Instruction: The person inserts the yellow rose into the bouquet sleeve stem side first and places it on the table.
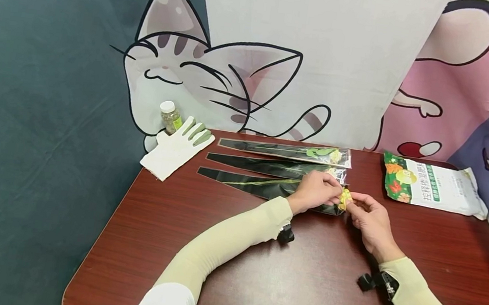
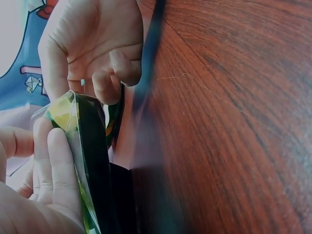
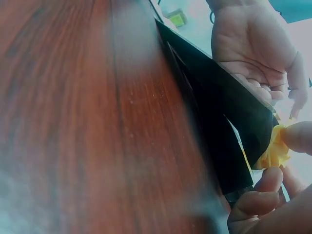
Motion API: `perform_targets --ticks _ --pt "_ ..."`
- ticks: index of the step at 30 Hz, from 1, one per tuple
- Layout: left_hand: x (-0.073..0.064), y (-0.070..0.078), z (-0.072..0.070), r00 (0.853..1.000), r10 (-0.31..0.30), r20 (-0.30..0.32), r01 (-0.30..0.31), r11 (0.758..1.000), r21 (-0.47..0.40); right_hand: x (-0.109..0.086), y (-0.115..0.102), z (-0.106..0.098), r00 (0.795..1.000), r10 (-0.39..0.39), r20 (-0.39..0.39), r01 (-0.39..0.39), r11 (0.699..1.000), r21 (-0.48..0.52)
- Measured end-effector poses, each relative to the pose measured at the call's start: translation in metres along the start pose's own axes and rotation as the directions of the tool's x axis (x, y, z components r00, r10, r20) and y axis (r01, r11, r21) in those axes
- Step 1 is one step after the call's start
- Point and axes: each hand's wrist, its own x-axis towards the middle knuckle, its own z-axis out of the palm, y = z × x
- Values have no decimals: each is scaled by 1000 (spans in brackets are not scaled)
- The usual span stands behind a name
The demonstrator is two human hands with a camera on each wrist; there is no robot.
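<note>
A yellow flower (image 1: 345, 200) shows at the right, wide end of the nearest black-backed clear flower sleeve (image 1: 241, 180), with a long green stem along the sleeve. My left hand (image 1: 315, 192) pinches the sleeve's mouth edge beside the bloom. In the left wrist view, its fingers lie along the clear side of the sleeve. My right hand (image 1: 371, 223) pinches the flower between thumb and fingers from the right. Seen from the right wrist, the yellow petals (image 3: 275, 151) stick out past the black backing. Two more sleeved flowers, a middle one (image 1: 252, 164) and a far one (image 1: 268, 149), lie parallel behind.
A white glove (image 1: 175, 151) lies at the table's left back, against a white-capped jar (image 1: 170, 116). At the right back rests a green-and-white printed bag (image 1: 435, 185). A cartoon-printed cloth (image 1: 354, 59) hangs behind the brown table (image 1: 282, 291).
</note>
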Motion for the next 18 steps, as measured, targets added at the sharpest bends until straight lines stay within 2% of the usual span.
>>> perform_targets --ticks 5,11,18 --pt "-1 1 0 1000 2 -2 -2 1000 8 2 -2 1 1000 14 1 -14 997 -75" --pt "-4 4 0 1000 22 5 -22 999 42 5 -2 4 1000 -5 22 9 983 -182" --pt "-5 3 1 1000 15 28 -15 1000 2 9 3 4 999 -33 35 42 955 -294"
